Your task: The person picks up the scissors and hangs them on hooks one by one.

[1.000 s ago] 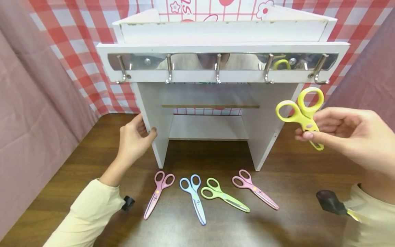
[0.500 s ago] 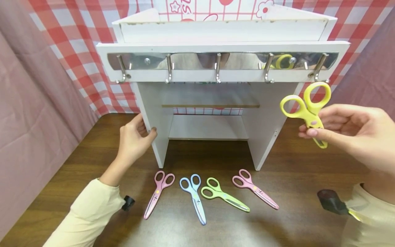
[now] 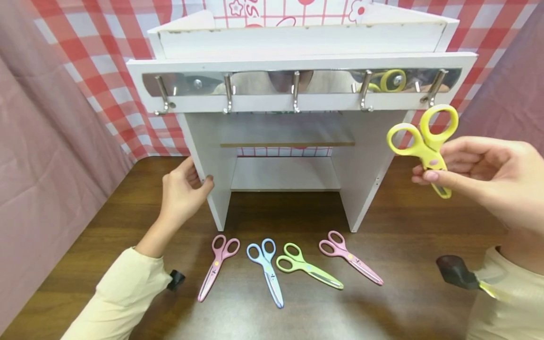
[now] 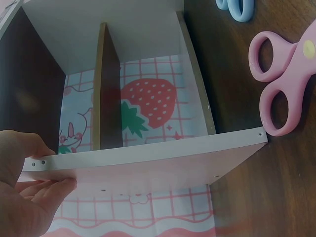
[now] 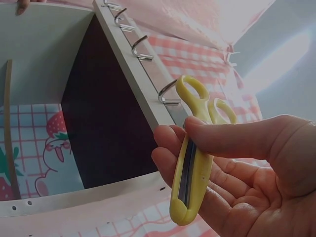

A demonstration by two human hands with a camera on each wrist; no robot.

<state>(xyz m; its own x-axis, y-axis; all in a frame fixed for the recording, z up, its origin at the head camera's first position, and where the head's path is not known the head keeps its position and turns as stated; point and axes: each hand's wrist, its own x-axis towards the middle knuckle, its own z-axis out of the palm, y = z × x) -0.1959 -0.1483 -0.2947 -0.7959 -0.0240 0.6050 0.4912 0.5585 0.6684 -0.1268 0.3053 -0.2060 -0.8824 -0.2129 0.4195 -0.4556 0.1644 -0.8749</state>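
My right hand [image 3: 488, 174] pinches yellow scissors [image 3: 429, 146] at the blades near the pivot, between thumb and fingers. The finger loops point up and the blade tip down. One loop [image 5: 191, 89] is close to the rightmost metal hook [image 3: 437, 87] of the rack; whether they touch I cannot tell. My left hand [image 3: 180, 191] grips the front edge of the left side panel [image 4: 148, 155] of the white shelf unit [image 3: 306, 42], thumb on one face and fingers on the other. Several hooks, such as the middle hook [image 3: 296, 92], hang along a shiny strip.
Lying in front of the unit are pink scissors [image 3: 217, 264], blue scissors [image 3: 267, 271], green scissors [image 3: 310, 269] and more pink scissors [image 3: 350, 257]. The wooden table [image 3: 408, 311] carries everything. Behind stands a red-and-white checked cloth [image 3: 102, 56], with a pink curtain [image 3: 46, 123] at the left.
My right hand has risen and shifted slightly right with the yellow scissors, bringing them nearer the rightmost hook. The left hand keeps its grip on the panel. The head view has shifted slightly.
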